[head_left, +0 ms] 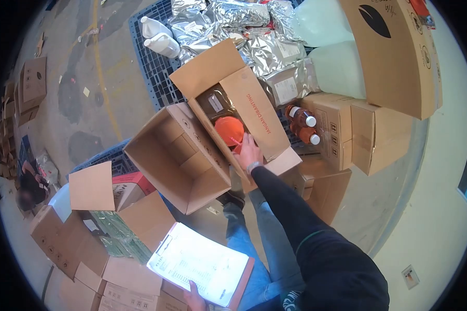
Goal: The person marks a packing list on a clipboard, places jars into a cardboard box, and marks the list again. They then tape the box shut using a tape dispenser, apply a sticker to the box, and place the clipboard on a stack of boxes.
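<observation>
My left hand (194, 298) grips the lower edge of a clipboard (249, 267), with printed sheets (200, 262) on it. My right hand (249, 152) reaches into an open cardboard box (254, 109) with red lettering on its flap. A thin pink pen-like stick (235, 140) shows at its fingers, beside a round orange lid or container (229, 130). In the same box, behind the orange piece, lies a dark brown pack (216, 102) with a white label. My right fingertips are partly hidden inside the box.
Left of the box stands an open carton (179, 160). Silver foil packs (275, 52), white bottles (162, 44) and pale jugs (337, 67) sit on a blue pallet (150, 67). Amber bottles (303, 127) and cartons (337, 124) are at right; green packs (122, 236) fill another box. A person (28, 186) is far left.
</observation>
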Demonstrator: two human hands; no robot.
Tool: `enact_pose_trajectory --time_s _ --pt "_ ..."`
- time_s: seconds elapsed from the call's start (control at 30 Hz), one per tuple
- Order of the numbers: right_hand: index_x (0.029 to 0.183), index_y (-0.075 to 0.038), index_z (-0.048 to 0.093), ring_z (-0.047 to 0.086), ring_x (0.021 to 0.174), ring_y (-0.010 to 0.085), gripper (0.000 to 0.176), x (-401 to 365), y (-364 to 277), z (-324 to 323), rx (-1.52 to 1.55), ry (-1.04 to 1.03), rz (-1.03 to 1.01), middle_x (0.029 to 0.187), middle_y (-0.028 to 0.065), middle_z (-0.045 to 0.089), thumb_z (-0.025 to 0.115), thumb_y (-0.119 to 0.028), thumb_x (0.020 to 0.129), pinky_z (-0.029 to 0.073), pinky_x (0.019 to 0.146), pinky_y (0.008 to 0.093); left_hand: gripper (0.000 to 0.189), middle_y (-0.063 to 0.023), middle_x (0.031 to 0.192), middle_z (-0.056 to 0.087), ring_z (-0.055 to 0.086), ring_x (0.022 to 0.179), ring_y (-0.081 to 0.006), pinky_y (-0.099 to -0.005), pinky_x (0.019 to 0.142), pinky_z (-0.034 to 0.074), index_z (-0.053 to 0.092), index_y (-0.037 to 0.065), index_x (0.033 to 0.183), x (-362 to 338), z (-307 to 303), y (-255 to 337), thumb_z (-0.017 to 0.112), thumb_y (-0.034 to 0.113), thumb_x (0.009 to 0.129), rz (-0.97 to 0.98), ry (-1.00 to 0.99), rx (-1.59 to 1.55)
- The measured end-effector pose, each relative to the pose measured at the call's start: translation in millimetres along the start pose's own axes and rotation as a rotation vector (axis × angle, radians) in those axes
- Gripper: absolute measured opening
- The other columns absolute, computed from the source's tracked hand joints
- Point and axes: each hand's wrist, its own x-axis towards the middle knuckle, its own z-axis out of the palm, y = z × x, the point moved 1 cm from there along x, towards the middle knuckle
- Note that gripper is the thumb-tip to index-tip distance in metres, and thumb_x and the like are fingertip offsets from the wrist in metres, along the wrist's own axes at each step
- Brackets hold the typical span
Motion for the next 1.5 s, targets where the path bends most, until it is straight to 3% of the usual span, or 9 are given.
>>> enact_pose_trajectory --time_s 0.23,0.37,0.57,0.83,0.97,1.13,1.17,1.27,1.5 --pt "0.147 0.0 0.033 0.063 0.108 0.0464 0.126 -30.6 -4.1 -80.4 0.059 0.237 0.361 0.131 0.0316 0.042 0.086 -0.069 0.057 0.055 0.089 0.0495 0.053 -0.025 0.129 0.059 0.067 0.106 -0.0291 -0.0398 0.086 0.057 0.039 -0.013 0.139 8.3 -0.4 -7.2 0.053 0.026 0.106 0.0 -0.028 -0.017" --pt "0.152 -0.004 0.027 0.063 0.104 0.0464 0.127 0.8 19.0 -93.9 0.054 0.298 0.383 0.122 0.0278 0.04 0.088 -0.063 0.057 0.055 0.088 0.0493 0.052 -0.0235 0.128 0.06 0.066 0.106 -0.0272 -0.0385 0.087 0.055 0.039 -0.012 0.14 9.7 2.3 1.7 0.053 0.025 0.106 0.021 -0.009 0.008" --pt "0.158 -0.015 0.012 0.056 0.12 0.0447 0.133 10.9 5.4 -82.2 0.144 0.291 0.493 0.137 0.0299 0.035 0.093 -0.05 0.059 0.051 0.098 0.0494 0.053 -0.021 0.129 0.059 0.064 0.108 -0.0265 -0.0389 0.09 0.053 0.039 -0.01 0.141 13.8 -4.0 6.8 0.054 0.026 0.106 0.045 0.012 0.005" --pt "0.162 -0.013 0.001 0.036 0.143 0.0458 0.147 -6.9 22.7 -23.6 -0.028 -0.085 0.21 0.164 0.029 0.002 0.088 -0.064 0.054 0.042 0.112 0.0463 0.053 -0.0198 0.132 0.058 0.061 0.112 -0.0252 -0.0378 0.091 0.051 0.04 -0.01 0.142 16.9 -0.1 4.4 0.054 0.027 0.105 0.016 -0.013 0.046" --pt "0.16 -0.011 0.015 0.044 0.138 0.0451 0.133 -32.2 1.8 -45.2 0.152 -0.171 0.316 0.163 0.0285 0.012 0.084 -0.064 0.061 0.044 0.109 0.0476 0.053 -0.0191 0.133 0.058 0.06 0.113 -0.0248 -0.0383 0.093 0.05 0.04 -0.01 0.141 18.2 5.4 1.6 0.054 0.026 0.106 0.044 -0.015 0.075" --pt "0.108 -0.005 0.072 0.067 0.098 0.0451 0.058 -56.7 12.8 -56.2 0.284 -0.034 0.18 0.107 0.0323 0.067 0.066 -0.058 0.085 0.053 0.086 0.052 0.048 -0.0161 0.124 0.062 0.06 0.109 -0.0211 -0.0369 0.093 0.049 0.049 -0.012 0.135 -17.2 2.8 29.1 0.055 0.024 0.104 0.154 -0.028 0.012" --pt "0.09 -0.001 0.072 0.068 0.082 0.0476 0.06 -65.7 11.5 -64.8 0.304 0.133 0.126 0.088 0.0313 0.068 0.055 -0.059 0.093 0.054 0.076 0.0538 0.047 -0.0149 0.123 0.062 0.06 0.108 -0.0207 -0.0364 0.093 0.049 0.05 -0.012 0.133 -36.8 6.0 49.9 0.055 0.025 0.105 0.18 -0.067 -0.006" --pt "0.098 -0.004 0.069 0.063 0.071 0.0106 0.063 -79.3 -5.4 -110.4 0.708 -0.007 -0.064 0.08 0.0041 0.066 0.035 -0.055 0.107 0.053 0.061 0.0286 0.041 -0.0135 0.122 0.065 0.061 0.106 -0.0174 -0.0331 0.094 0.048 0.056 -0.011 0.128 -69.9 -22.3 64.5 0.053 0.024 0.106 0.327 -0.112 -0.09" --pt "0.106 -0.004 0.061 0.064 0.078 0.0103 0.04 -267.6 -130.4 -318.0 0.979 -0.062 -0.541 0.089 0.0053 0.067 0.044 -0.041 0.108 0.051 0.068 0.0258 0.038 -0.0126 0.125 0.066 0.063 0.108 -0.0142 -0.0296 0.094 0.049 0.056 -0.009 0.132 -135.4 -66.1 101.5 0.052 0.018 0.106 0.612 -0.464 -0.41"
